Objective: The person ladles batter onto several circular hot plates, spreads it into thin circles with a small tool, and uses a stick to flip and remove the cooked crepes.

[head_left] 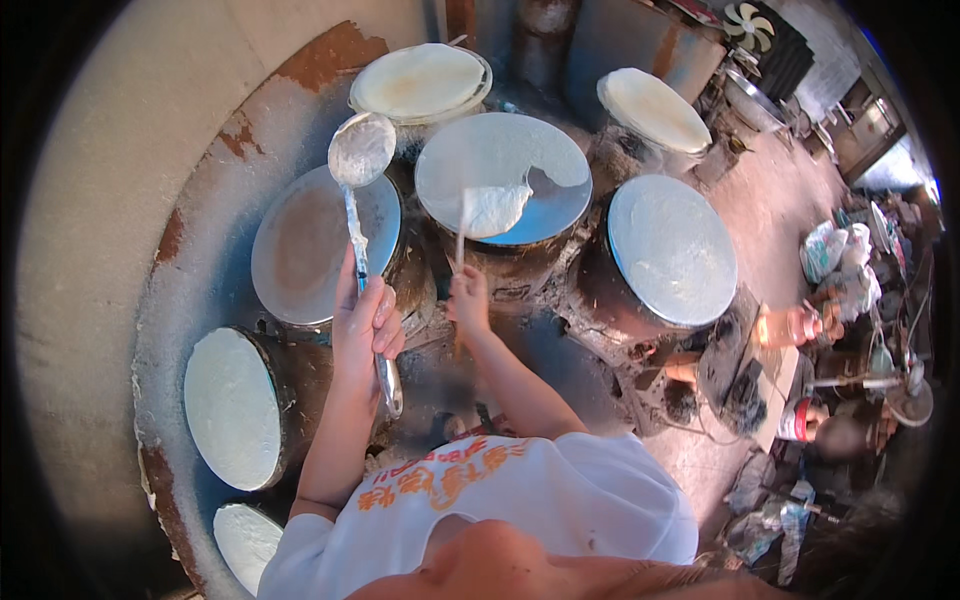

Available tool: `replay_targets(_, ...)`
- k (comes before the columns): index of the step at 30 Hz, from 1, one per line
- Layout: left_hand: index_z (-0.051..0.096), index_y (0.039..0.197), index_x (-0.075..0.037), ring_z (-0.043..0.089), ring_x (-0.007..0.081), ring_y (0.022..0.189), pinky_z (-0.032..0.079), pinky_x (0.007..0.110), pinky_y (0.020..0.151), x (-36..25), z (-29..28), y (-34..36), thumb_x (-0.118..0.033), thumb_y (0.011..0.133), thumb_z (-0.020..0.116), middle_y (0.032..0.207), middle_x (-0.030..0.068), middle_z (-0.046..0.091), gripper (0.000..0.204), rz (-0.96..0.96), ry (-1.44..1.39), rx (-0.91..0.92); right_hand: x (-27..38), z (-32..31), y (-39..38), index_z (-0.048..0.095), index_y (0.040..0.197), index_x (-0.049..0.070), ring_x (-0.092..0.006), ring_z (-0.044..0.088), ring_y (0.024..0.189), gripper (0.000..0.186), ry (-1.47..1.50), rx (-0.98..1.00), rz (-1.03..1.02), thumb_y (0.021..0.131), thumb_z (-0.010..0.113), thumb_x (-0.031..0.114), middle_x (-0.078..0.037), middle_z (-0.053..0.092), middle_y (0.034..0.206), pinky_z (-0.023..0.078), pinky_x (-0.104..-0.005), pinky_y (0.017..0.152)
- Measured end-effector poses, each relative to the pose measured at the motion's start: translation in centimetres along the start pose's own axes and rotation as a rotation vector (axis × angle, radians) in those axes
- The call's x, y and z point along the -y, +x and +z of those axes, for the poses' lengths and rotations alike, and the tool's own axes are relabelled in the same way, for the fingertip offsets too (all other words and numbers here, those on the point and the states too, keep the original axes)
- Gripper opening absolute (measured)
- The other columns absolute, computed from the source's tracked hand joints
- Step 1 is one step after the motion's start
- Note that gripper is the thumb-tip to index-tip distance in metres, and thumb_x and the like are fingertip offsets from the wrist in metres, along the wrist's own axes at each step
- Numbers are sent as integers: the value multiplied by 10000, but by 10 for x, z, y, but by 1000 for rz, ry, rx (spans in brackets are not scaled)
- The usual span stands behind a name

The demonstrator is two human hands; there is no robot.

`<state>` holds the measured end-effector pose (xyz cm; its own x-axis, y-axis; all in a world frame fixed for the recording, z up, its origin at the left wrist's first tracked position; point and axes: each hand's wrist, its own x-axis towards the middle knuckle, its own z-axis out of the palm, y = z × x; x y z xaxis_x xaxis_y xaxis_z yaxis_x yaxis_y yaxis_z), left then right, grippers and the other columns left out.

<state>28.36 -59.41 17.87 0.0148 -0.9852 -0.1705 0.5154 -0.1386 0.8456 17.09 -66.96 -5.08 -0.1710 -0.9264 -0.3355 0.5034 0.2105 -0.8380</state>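
My left hand (368,318) is closed around the handle of a ladle (362,150). Its round bowl is raised and coated with pale batter, which also streaks the handle. My right hand (468,300) grips a thin pale stick (462,225) at the near edge of the middle griddle (510,242). A white clump of batter (497,210) lies against the stick's upper part; whether it is stuck to it I cannot tell. Bluish bare metal shows beside the clump, while a whitish film (500,145) covers much of that griddle's far side.
More round griddles stand around: a browned sheet on the left one (320,245), white layers at right (672,250) and lower left (232,410), pale sheets at far left (418,82) and far right (655,110). A curved wall (110,250) borders the left; clutter (850,265) lies right.
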Motion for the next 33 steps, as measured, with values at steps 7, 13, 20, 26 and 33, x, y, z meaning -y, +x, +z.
replay_targets(7,184,1485,-221,314,20,394,291,185,345,-7,-25,-14,-118,950,501,609,-37,360,631,30,71,50,39,-10,13,423,1204,135,-77,342,411,252,48,-212,-161,965,479,191,-6,442,678,272,-241,333)
replay_targets(13,191,1482,-209,315,35,383,277,205,327,-15,-30,-18,-112,961,479,595,-25,354,603,34,170,7,7,-31,-17,490,1207,81,-112,400,412,266,-304,-2,-293,951,497,152,-12,465,662,336,-272,346)
replay_targets(20,199,1475,-196,314,39,387,286,210,333,5,-20,-3,-110,944,507,608,-23,355,620,6,140,80,90,-115,-32,473,1329,154,-80,422,438,370,-250,-120,57,963,490,211,-15,481,713,350,-255,341)
replay_targets(26,188,1475,-188,314,43,386,294,215,329,30,29,26,-107,940,506,608,-17,353,628,-19,190,156,138,-137,48,526,1292,145,-93,433,448,343,-317,-129,-42,960,486,220,-9,490,685,347,-266,360)
replay_targets(33,229,1466,-177,304,53,377,282,218,320,49,46,60,-93,944,477,565,-17,336,585,-30,309,187,136,-191,-46,562,1229,112,-91,488,420,313,-550,154,195,955,493,247,-28,575,627,411,-236,367)
